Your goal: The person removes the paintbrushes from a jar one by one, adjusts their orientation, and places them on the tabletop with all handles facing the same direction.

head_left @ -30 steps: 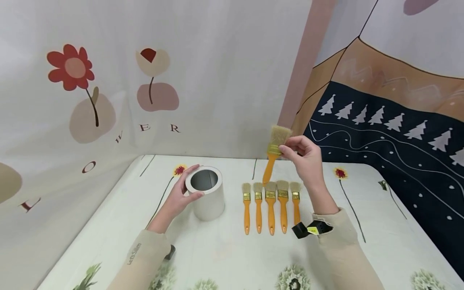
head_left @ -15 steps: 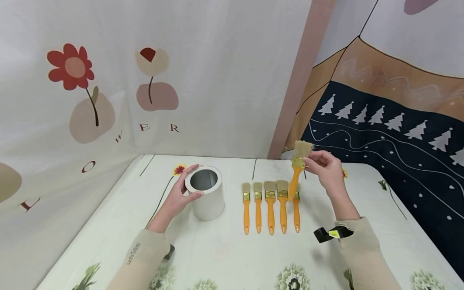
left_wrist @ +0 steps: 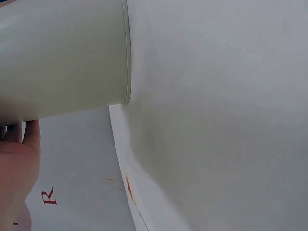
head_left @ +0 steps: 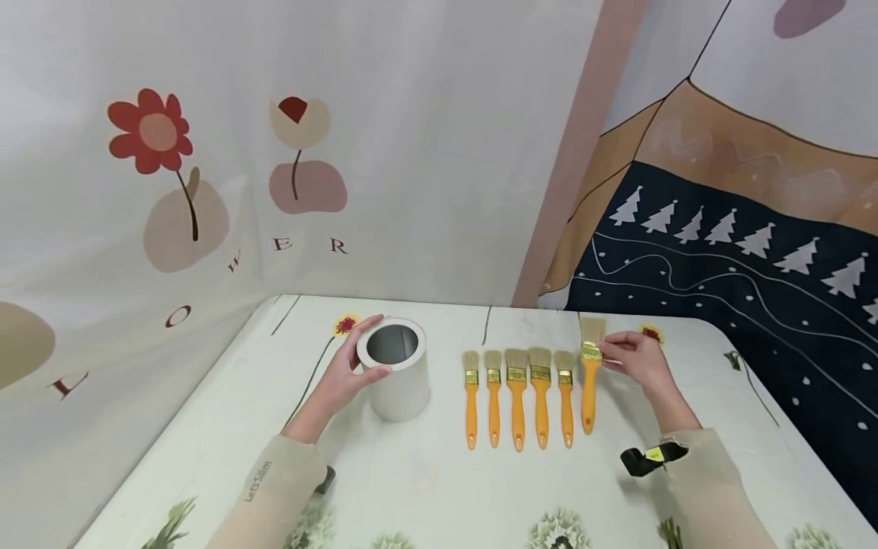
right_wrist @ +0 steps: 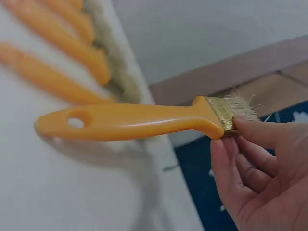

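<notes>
My left hand (head_left: 339, 385) grips a white cylindrical can (head_left: 400, 396) near its rim, thumb in front and fingers round the far side. The can stands upright with its open top and grey inside showing. In the left wrist view, the fingers (left_wrist: 32, 132) lie against the can wall. My right hand (head_left: 641, 364) pinches a paintbrush (head_left: 589, 385) at its gold ferrule between thumb and fingers. The brush has an orange handle (right_wrist: 144, 122) and pale bristles, which point away from me. It lines up at the right end of a row of paintbrushes (head_left: 541, 404), close over the cloth.
Several paintbrushes of differing widths lie side by side, bristles at the far side, right of the can. A white flowered cloth (head_left: 439, 496) covers the table. A printed curtain (head_left: 425, 191) hangs behind, with a dark tree-patterned fabric (head_left: 686, 267) on the right.
My right hand has carried the paintbrush rightward and down, from above the row to its right end. The left hand keeps its grip on the can; the head view has shifted slightly.
</notes>
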`<control>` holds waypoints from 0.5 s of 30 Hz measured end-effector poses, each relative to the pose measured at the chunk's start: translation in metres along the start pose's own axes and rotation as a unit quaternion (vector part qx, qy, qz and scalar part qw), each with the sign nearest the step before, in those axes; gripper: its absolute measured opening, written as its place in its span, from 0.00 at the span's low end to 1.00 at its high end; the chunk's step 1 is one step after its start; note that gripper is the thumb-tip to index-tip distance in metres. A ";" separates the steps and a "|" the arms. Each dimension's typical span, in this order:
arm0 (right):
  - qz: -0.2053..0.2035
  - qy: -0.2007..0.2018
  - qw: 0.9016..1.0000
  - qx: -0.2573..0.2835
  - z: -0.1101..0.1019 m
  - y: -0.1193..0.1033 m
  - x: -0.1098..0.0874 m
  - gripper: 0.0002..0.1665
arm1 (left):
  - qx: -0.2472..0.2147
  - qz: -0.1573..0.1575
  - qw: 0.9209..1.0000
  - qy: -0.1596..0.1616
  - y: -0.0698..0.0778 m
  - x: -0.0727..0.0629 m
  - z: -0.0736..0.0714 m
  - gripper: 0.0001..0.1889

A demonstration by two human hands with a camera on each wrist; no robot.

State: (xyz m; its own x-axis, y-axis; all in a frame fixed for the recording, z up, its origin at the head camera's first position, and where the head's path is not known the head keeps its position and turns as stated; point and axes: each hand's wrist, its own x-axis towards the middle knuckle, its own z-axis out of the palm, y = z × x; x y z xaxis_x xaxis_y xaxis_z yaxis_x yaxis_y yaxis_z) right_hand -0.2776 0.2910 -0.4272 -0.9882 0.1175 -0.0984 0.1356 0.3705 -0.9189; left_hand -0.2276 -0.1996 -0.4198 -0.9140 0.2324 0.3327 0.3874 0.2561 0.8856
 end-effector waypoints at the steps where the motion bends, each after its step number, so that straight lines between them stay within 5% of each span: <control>1: 0.009 -0.008 1.000 -0.009 0.000 0.000 -0.002 0.23 | 0.000 -0.001 1.000 0.000 0.000 0.000 0.000 0.43; 7: 0.078 -0.032 0.994 -0.073 0.002 0.004 -0.012 0.22 | -0.004 -0.005 1.000 -0.002 0.000 0.000 0.003 0.43; 15: 0.083 -0.014 0.978 -0.190 0.011 0.000 -0.008 0.17 | -0.006 -0.002 1.000 0.001 -0.001 -0.001 0.000 0.43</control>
State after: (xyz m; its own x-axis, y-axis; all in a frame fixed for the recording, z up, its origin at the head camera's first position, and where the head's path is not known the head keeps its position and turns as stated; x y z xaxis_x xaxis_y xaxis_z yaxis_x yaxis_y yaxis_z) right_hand -0.2706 0.2799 -0.4308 -0.9512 0.1823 -0.2490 0.3059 0.6642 -0.6821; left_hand -0.2272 -0.1999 -0.4206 -0.9154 0.2297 0.3305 0.3832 0.2463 0.8902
